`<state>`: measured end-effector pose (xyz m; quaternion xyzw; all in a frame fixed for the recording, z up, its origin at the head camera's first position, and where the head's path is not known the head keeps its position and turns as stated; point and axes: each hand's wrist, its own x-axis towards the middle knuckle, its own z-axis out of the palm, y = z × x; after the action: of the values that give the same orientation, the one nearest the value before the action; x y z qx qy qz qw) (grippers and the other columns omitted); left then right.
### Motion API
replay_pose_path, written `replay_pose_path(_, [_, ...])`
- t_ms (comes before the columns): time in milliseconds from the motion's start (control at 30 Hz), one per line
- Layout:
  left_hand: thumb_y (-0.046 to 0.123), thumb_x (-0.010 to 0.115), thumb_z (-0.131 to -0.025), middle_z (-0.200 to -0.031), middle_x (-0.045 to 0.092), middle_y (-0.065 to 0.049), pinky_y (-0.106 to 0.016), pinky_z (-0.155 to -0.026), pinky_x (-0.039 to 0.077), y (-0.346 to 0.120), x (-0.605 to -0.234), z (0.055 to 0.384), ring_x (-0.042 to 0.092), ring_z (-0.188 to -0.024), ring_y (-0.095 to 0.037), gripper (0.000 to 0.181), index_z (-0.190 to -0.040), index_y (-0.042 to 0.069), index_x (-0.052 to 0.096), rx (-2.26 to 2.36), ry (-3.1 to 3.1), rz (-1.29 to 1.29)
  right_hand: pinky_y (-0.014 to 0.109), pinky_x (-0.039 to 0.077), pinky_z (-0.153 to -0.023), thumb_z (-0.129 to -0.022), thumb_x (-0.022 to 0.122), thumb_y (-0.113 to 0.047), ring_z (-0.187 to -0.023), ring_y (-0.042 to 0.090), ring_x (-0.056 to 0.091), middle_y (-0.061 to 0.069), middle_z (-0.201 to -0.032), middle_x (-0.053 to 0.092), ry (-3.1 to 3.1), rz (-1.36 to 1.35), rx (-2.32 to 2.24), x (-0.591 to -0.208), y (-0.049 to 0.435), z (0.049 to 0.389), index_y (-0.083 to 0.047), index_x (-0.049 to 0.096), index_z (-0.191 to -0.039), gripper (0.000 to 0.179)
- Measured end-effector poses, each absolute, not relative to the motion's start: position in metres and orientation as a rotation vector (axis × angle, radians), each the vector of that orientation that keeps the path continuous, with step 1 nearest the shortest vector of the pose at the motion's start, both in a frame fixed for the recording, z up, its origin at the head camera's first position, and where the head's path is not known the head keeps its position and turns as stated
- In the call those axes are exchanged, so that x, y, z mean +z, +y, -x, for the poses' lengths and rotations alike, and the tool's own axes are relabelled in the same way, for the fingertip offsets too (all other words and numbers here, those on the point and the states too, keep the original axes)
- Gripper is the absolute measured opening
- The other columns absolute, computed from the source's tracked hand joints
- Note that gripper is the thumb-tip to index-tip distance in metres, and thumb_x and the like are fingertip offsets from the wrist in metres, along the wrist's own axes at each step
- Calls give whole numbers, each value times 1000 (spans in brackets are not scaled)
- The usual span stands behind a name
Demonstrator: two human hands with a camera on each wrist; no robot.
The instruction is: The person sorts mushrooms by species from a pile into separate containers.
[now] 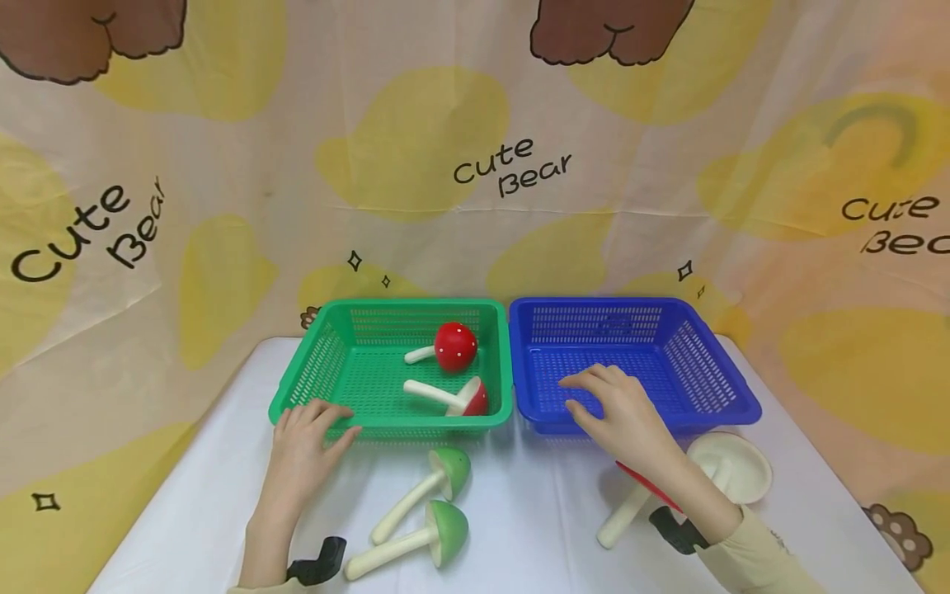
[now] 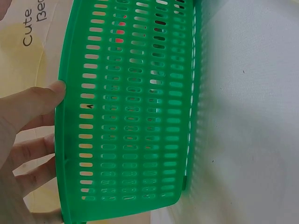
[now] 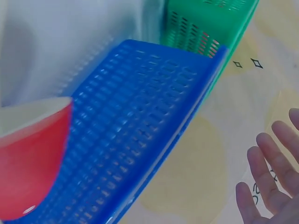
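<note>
My left hand (image 1: 308, 445) grips the front rim of the green basket (image 1: 393, 421) near its left corner. In the left wrist view the thumb (image 2: 57, 89) is on the rim's outer side and the fingers pass behind it. My right hand (image 1: 619, 412), holding nothing, is over the front of the blue basket (image 1: 646, 422) with fingers loosely bent. Inside the green basket lie two red toy mushrooms, one with its spotted cap (image 1: 456, 347) facing me and one tipped (image 1: 475, 398). My right forearm partly hides another red-edged mushroom (image 1: 623, 518).
Two green-capped toy mushrooms (image 1: 449, 473) (image 1: 449, 534) lie on the white table (image 1: 534, 528) before the green basket. Right of my forearm lies a mushroom with its pale cap underside (image 1: 750, 470) up. A printed cloth (image 1: 416, 140) hangs behind the baskets, which stand side by side.
</note>
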<state>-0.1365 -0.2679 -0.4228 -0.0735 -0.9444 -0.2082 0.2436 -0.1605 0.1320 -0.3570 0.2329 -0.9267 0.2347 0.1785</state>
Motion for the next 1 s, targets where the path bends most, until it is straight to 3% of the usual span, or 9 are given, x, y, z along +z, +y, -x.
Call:
replay_pose_path(600, [17,79,-78,-96,64,-9,-68,-104,27,-267,-423,137,56,-100,-34,25,-100,9,70,-564,-2577,205,38,45,-72,-78,76,-13,-89,20,61,-2,-94,69,-2580,-644,456,-378,178,134,-14,71,-101,23])
replay_pose_path(1000, [16,80,-76,-94,63,-9,-62,-99,31,-267,-423,137,54,-96,-34,25,-97,9,70,-556,-2538,231,36,51,-67,-71,80,-11,-82,17,61,-1,-90,70,-2530,-599,459,-396,198,119,-11,72,-97,27])
